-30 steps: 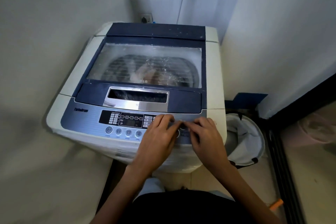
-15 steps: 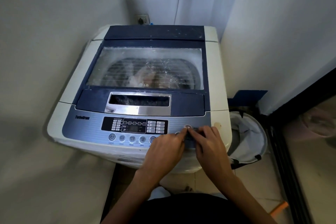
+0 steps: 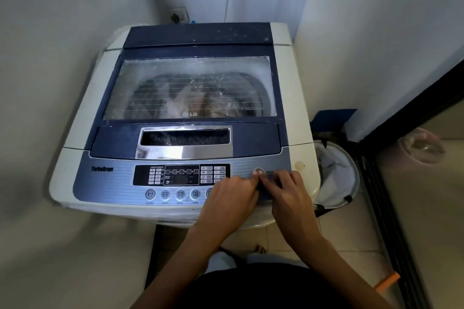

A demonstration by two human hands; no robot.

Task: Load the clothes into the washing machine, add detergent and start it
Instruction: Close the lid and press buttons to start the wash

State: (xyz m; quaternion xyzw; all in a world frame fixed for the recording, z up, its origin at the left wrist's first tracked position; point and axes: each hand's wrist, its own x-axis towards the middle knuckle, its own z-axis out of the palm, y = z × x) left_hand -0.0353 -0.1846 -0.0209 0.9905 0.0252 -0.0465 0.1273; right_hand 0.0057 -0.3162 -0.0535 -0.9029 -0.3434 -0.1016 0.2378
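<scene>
My left hand (image 3: pixel 227 198): resting on the right part of the washing machine's control panel, fingers loosely curled and grasping nothing, forefinger stretched toward the round power button.
My right hand (image 3: pixel 288 194): just right of the left one on the same panel, fingers bent, nothing grasped, fingertips beside the power button.
Power button (image 3: pixel 258 172): at the right end of the panel; the tips of both forefingers meet at its near edge.
Control panel (image 3: pixel 105 183): blue-grey strip along the near edge of the machine; a dark display block sits in its middle, with a row of round buttons (image 3: pixel 165 194) marked water, wash, rinse and spin below it. My left hand covers the last button in the row.
Washing machine (image 3: pixel 82 118): white top-loader straight ahead of me, tucked between walls on its left, right and back.
Lid (image 3: pixel 253 139): dark blue, lying shut on the machine, with a chrome-framed handle recess just beyond the panel.
Clothes (image 3: pixel 200 101): inside the drum, seen dimly through the lid's cloudy window, pale and brownish fabric; I can't tell the pieces apart.
Laundry basket (image 3: pixel 339 175): on the floor just right of the machine, white lining, dark rim.
Wall socket (image 3: pixel 178 15): on the wall behind the machine's far left corner, with something plugged in.
</scene>
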